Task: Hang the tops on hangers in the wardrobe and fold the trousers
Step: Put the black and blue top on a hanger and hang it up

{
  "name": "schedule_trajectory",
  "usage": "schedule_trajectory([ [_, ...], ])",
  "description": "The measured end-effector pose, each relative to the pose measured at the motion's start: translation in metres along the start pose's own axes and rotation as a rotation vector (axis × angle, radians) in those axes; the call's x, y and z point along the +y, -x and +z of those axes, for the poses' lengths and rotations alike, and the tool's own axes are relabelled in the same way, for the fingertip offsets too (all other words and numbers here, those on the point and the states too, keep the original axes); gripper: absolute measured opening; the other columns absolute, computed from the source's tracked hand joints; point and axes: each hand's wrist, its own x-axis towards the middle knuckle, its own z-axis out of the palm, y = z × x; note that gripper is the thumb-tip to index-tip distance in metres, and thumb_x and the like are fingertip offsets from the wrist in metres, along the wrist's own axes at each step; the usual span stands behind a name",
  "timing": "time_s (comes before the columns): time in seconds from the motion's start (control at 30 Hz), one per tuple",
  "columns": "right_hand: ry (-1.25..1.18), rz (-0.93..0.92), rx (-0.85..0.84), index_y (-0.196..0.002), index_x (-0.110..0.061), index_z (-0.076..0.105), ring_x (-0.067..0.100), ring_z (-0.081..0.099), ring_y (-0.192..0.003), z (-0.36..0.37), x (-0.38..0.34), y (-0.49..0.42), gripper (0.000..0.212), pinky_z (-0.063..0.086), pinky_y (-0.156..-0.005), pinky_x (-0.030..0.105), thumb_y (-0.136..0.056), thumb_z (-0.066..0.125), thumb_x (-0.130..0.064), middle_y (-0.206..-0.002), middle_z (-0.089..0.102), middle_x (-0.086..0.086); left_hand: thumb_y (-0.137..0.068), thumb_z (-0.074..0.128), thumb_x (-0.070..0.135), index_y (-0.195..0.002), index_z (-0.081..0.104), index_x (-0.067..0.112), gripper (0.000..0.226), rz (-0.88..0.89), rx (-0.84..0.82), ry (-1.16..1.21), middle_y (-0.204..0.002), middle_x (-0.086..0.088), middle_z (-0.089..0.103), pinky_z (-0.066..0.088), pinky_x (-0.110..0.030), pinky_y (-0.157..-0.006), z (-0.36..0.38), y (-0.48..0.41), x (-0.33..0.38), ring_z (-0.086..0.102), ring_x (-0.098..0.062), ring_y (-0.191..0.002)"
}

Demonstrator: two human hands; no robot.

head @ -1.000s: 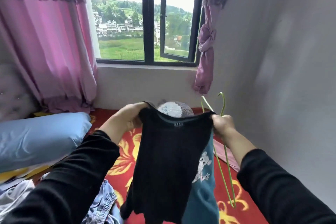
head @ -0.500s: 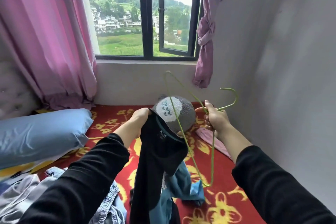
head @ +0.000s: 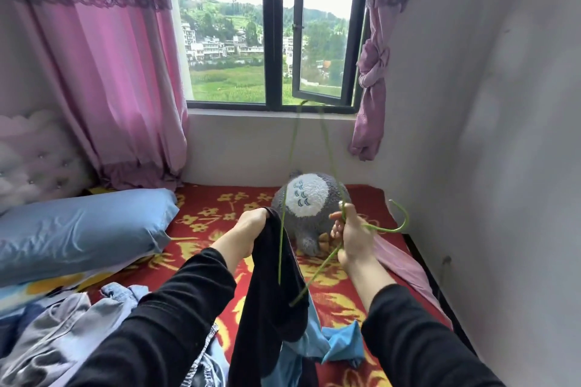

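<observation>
While the left hand point(head: 251, 226) is clutching one end of the black top point(head: 270, 292) at the centre of the frame, its fingers are curling out of sight into the cloth, and the garment is hanging down until the lower edge is cutting it off. Just right of it, the right hand point(head: 349, 239) is gripping the thin green hanger point(head: 320, 270) near its neck. The hook is poking out to the right, one wire is looping up as far as the window sill, and another is running down across the top's front. Blur is smearing the wire, so I cannot tell whether any of it is passing inside the top.

Behind the hands a grey and white plush toy point(head: 309, 201) is lying on the red flowered blanket point(head: 213, 220), partly blocked by both. A teal garment point(head: 339, 345) is peeking out below the top, a heap of pale clothes point(head: 63, 324) is spilling off the lower left corner, and a blue pillow point(head: 81, 229) is resting at mid left.
</observation>
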Motion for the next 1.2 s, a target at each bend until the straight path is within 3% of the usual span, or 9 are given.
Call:
schedule_trajectory([
  [0.1, 0.394, -0.095, -0.089, -0.057, -0.008, 0.066, 0.023, 0.048, -0.06, -0.015, 0.023, 0.007, 0.04, 0.039, -0.062, 0.034, -0.094, 0.059, -0.022, -0.064, 0.058, 0.018, -0.09, 0.044, 0.014, -0.083, 0.066, 0.007, 0.024, 0.021, 0.057, 0.035, -0.077, -0.012, 0.064, 0.049, -0.032, -0.067, -0.009, 0.0, 0.006, 0.06, -0.027, -0.067],
  [0.3, 0.677, -0.054, -0.238, -0.044, -0.008, 0.063, 0.038, 0.064, -0.075, -0.034, 0.019, -0.008, 0.045, 0.049, -0.076, 0.053, -0.089, 0.061, -0.013, -0.085, 0.064, 0.039, -0.09, 0.043, -0.003, -0.104, 0.068, 0.002, 0.03, 0.115, 0.192, 0.056, -0.094, -0.015, 0.063, 0.054, -0.038, -0.068, -0.037, -0.013, 0.001, 0.059, -0.027, -0.077],
  [0.37, 0.776, -0.053, -0.251, -0.045, -0.007, 0.063, 0.044, 0.066, -0.084, -0.036, 0.013, -0.013, 0.043, 0.049, -0.084, 0.054, -0.087, 0.061, -0.017, -0.083, 0.067, 0.034, -0.09, 0.042, -0.005, -0.096, 0.069, 0.006, 0.03, 0.149, 0.244, 0.082, -0.095, -0.014, 0.063, 0.053, -0.036, -0.057, -0.042, -0.014, 0.0, 0.059, -0.026, -0.078],
  [0.43, 0.87, -0.068, -0.242, -0.042, -0.011, 0.062, 0.031, 0.069, -0.085, -0.037, 0.004, -0.016, 0.041, 0.052, -0.083, 0.043, -0.082, 0.061, -0.021, -0.076, 0.072, 0.02, -0.09, 0.04, -0.005, -0.088, 0.066, 0.01, 0.03, 0.168, 0.281, 0.097, -0.096, -0.013, 0.063, 0.049, -0.032, -0.048, -0.048, -0.016, -0.003, 0.06, -0.024, -0.078],
  [0.53, 1.019, -0.105, -0.207, -0.038, -0.017, 0.061, 0.001, 0.06, -0.056, -0.038, -0.009, -0.018, 0.039, 0.042, -0.059, 0.018, -0.077, 0.061, -0.023, -0.049, 0.064, -0.006, -0.089, 0.041, -0.002, -0.082, 0.065, 0.014, 0.03, 0.177, 0.311, 0.029, -0.095, -0.013, 0.066, 0.052, -0.031, -0.048, -0.054, -0.018, -0.008, 0.065, -0.025, -0.069],
  [0.73, 1.201, -0.118, -0.287, -0.049, -0.014, 0.065, 0.013, 0.061, -0.059, -0.01, -0.026, -0.019, 0.03, 0.045, -0.062, 0.029, -0.078, 0.064, -0.023, -0.058, 0.067, 0.004, -0.079, 0.046, 0.001, -0.074, 0.07, 0.017, 0.03, 0.384, 0.237, -0.421, -0.076, -0.008, 0.068, 0.051, -0.024, -0.04, -0.042, 0.004, -0.009, 0.067, -0.019, -0.046],
  [0.87, 1.144, -0.092, -0.266, -0.072, -0.005, 0.069, 0.025, 0.07, -0.082, -0.003, -0.026, -0.023, 0.028, 0.053, -0.086, 0.042, -0.084, 0.065, -0.03, -0.078, 0.073, 0.011, -0.076, 0.056, 0.002, -0.075, 0.072, 0.013, 0.019, 0.389, 0.068, -0.377, -0.07, -0.011, 0.069, 0.053, -0.026, -0.045, -0.032, 0.018, -0.004, 0.066, -0.02, -0.046],
  [1.0, 1.072, -0.004, -0.253, -0.056, -0.008, 0.068, 0.019, 0.071, -0.07, -0.009, -0.016, -0.017, 0.042, 0.054, -0.086, 0.042, -0.088, 0.062, -0.035, -0.064, 0.072, 0.008, -0.076, 0.066, 0.013, -0.079, 0.073, 0.015, 0.008, 0.349, -0.116, -0.408, -0.066, -0.005, 0.064, 0.054, -0.027, -0.052, -0.028, 0.025, -0.005, 0.063, -0.016, -0.053],
  [1.2, 1.001, 0.027, -0.276, -0.054, -0.006, 0.064, 0.037, 0.069, -0.077, 0.009, -0.022, -0.017, 0.022, 0.055, -0.079, 0.051, -0.073, 0.064, -0.017, -0.06, 0.065, 0.01, -0.082, 0.064, 0.046, -0.111, 0.06, 0.036, 0.031, 0.489, -0.063, -1.018, -0.102, 0.008, 0.053, 0.036, -0.041, -0.095, -0.026, 0.009, -0.02, 0.039, -0.02, -0.11],
])
